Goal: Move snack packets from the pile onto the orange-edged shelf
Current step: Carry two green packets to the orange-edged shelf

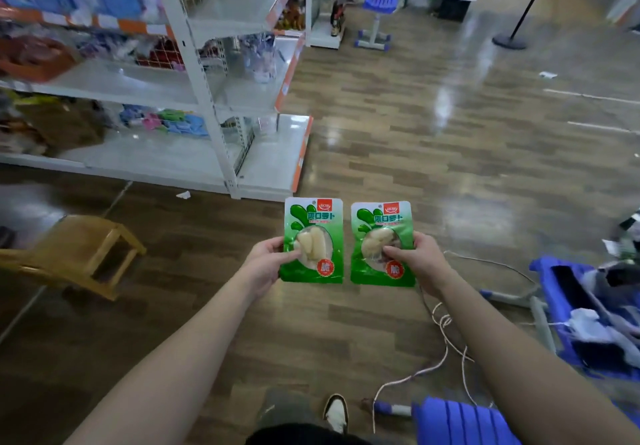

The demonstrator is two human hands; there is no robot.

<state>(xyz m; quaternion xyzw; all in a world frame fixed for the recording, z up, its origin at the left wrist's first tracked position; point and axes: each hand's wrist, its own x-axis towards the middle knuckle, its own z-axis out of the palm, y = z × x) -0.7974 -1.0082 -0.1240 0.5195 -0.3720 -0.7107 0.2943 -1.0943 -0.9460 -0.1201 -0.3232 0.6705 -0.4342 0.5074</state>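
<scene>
Two green snack packets with clear windows are held upright side by side in front of me, over the wooden floor. My left hand [266, 261] grips the left packet [313, 237] at its left edge. My right hand [415, 257] grips the right packet [381, 240] at its right edge. The white shelving unit with orange-edged shelves [298, 53] stands ahead and to the left, its end shelves mostly bare. The pile of packets is not clearly in view.
A wooden stool [79, 254] stands on the floor at the left. Blue plastic chairs [588, 309] holding mixed items sit at the right, with a white cord [446, 340] trailing across the floor. My shoe [336, 411] shows at the bottom.
</scene>
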